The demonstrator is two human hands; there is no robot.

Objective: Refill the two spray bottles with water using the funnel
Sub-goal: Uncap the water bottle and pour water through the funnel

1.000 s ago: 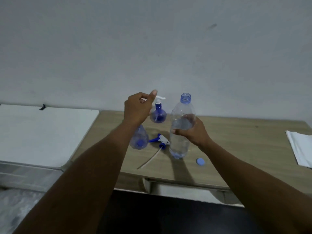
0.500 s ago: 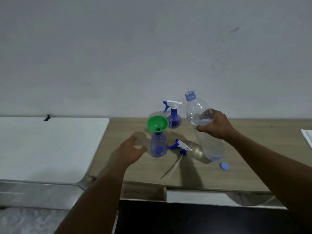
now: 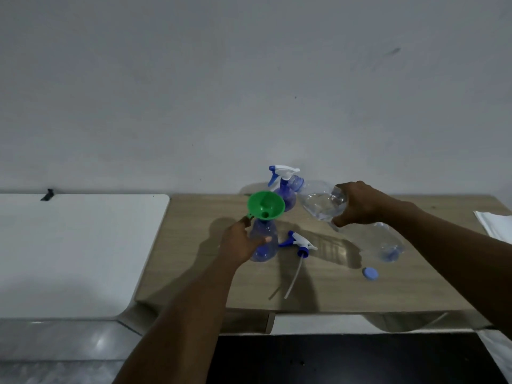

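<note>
Fingers of the left hand (image 3: 240,242) curl round the belly of a translucent blue spray bottle (image 3: 264,246), thumb across its front. The bottle stands upright on the wooden table (image 3: 221,284), head off. Green funnel (image 3: 266,203) sits in its neck, just above those fingers, rim tab pointing toward them. Fingers of the right hand (image 3: 360,203) wrap the middle of a clear water bottle (image 3: 322,202): uncapped, tilted, blue-ringed mouth aimed left, near the funnel rim. Water pools inside beside the fingers; whether any pours cannot be told. Second spray bottle (image 3: 284,173), white-and-blue trigger head on, stands beyond the funnel. Loose trigger head (image 3: 300,242) with dip tube lies between the hands, nearer the left thumb. Blue cap (image 3: 370,273) lies on the table, nearer than the right fingers.
</note>
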